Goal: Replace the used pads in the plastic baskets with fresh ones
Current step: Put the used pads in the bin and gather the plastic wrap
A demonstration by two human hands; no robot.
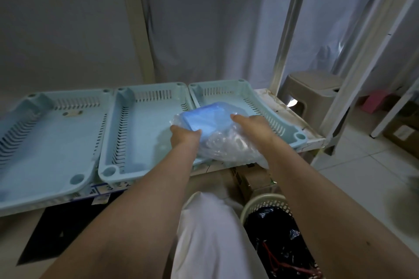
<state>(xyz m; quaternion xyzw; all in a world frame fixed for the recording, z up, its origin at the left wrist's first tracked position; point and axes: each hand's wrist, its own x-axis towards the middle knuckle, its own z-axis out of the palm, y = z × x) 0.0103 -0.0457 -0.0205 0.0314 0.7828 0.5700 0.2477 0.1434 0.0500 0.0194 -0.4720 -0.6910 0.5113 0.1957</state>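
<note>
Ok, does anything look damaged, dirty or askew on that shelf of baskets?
Yes: the shelf's bare right end, beside the right basket, looks stained and worn. The left basket sits angled, its front corner overhanging the edge.

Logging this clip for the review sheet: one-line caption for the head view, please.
Both hands, left hand and right hand, hold a clear bag of blue pads over the rightmost basket.

A beige plastic stool (315, 88) stands at two o'clock; a cream lattice waste bin (265, 205) with black liner at five.
</note>
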